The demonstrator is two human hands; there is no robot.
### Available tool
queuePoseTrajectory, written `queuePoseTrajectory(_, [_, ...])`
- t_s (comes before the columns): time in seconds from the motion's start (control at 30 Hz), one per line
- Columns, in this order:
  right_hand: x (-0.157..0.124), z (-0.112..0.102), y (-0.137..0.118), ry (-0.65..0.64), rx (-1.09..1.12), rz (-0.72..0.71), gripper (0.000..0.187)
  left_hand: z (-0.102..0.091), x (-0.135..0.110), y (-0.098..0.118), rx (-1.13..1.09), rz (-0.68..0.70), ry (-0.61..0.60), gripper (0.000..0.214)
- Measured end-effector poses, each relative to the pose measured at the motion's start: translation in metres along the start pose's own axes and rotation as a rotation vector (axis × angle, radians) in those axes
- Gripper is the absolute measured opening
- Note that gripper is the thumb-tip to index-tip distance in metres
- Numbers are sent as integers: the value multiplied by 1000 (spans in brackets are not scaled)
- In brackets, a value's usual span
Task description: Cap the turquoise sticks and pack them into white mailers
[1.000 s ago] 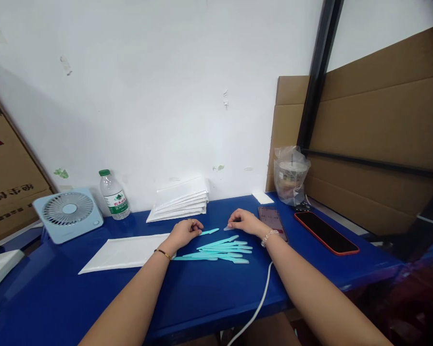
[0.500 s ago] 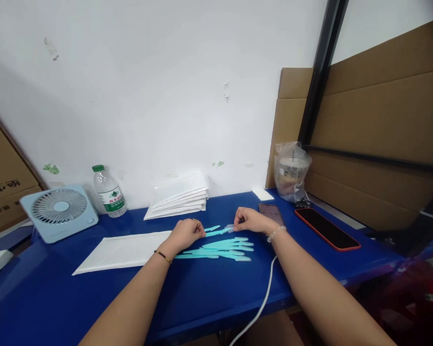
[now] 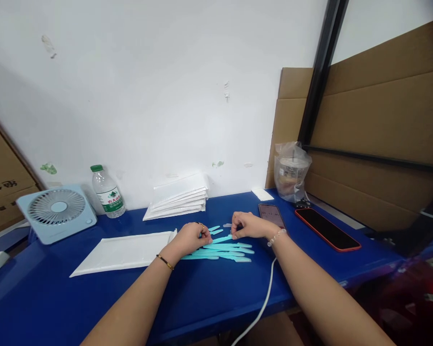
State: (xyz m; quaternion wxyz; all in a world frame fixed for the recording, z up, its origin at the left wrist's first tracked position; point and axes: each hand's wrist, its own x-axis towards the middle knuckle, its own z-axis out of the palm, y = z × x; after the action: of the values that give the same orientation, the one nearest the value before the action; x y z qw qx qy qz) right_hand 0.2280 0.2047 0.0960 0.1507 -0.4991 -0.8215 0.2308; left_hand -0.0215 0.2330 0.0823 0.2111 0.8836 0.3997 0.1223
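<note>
Between my hands a turquoise eyebrow razor (image 3: 222,239) is held roughly level just above the others. My left hand (image 3: 190,239) pinches its left part between thumb and fingers. My right hand (image 3: 250,225) is closed at its right end, fingertips pressed together; they hide the tip. A fan of several turquoise razors (image 3: 234,251) with pale ends lies directly below, on the blue table (image 3: 209,293). Two more razor ends (image 3: 216,230) show past my left fingers. A small clear cap (image 3: 227,225) is beside my right fingertips.
A flat white padded envelope (image 3: 122,252) lies left, a stack of them (image 3: 178,197) behind. A fan (image 3: 57,211) and water bottle (image 3: 108,192) stand back left. Two phones (image 3: 271,215) (image 3: 326,228), a bagged drink cup (image 3: 292,175) and a white cable (image 3: 267,298) are right.
Both hands have come slightly nearer the front with the razor between them. My right fingers have left the clear cap area, and two razor ends now show behind the left fingers.
</note>
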Motion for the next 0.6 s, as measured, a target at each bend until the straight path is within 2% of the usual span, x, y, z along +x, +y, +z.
queuePoseTrajectory(0.23, [5,-1,5,127,20,19,17,-10,1,-15,51,-115,106,29])
queuePoseTrajectory(0.4, [10,5,2,135,49,-21,16,-7,2,-11,-14,-22,86,30])
queuePoseTrajectory(0.6, [10,4,5,174,14,37,23,-14,0,-30,52,-132,66,22])
